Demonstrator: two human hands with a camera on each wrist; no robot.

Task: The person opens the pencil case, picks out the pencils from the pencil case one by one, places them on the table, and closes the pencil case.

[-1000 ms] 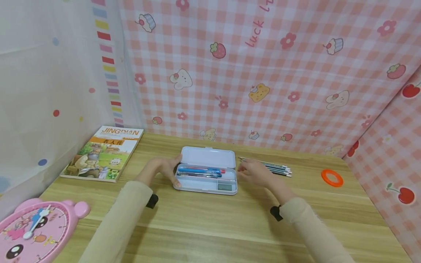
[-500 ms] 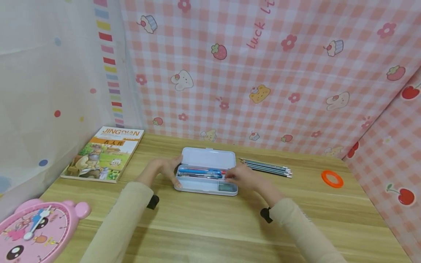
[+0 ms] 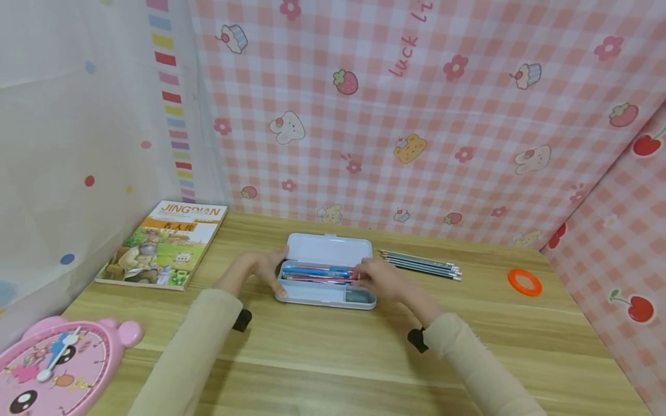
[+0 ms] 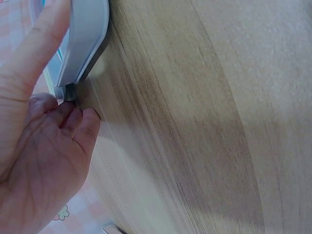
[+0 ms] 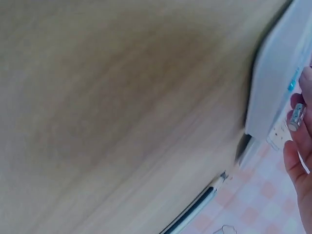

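Note:
A white pencil case [image 3: 312,290] lies on the table with its lid [image 3: 329,249] tipped back. My left hand [image 3: 265,270] grips its left end, the thumb on the near corner and the fingers behind, as the left wrist view also shows. My right hand [image 3: 378,277], over the case's right end, pinches a slim pen with a red shaft [image 3: 325,278]. Its silvery end [image 5: 296,118] pokes out between the fingers in the right wrist view. Blue pens [image 3: 307,270] lie in the back compartment, partly hidden. A grey-green block [image 3: 358,296] sits in the small front-right compartment.
Several pencils [image 3: 422,266] lie side by side to the right of the case. Farther right is an orange ring [image 3: 514,283]. A book [image 3: 179,245] lies at the back left, and a pink toy clock [image 3: 93,370] at the front left. Patterned cloth hangs behind the table.
My right hand has moved left from beside the case to over its right end. The red pen, earlier among the pens at the back, now lies nearer the front in my fingers.

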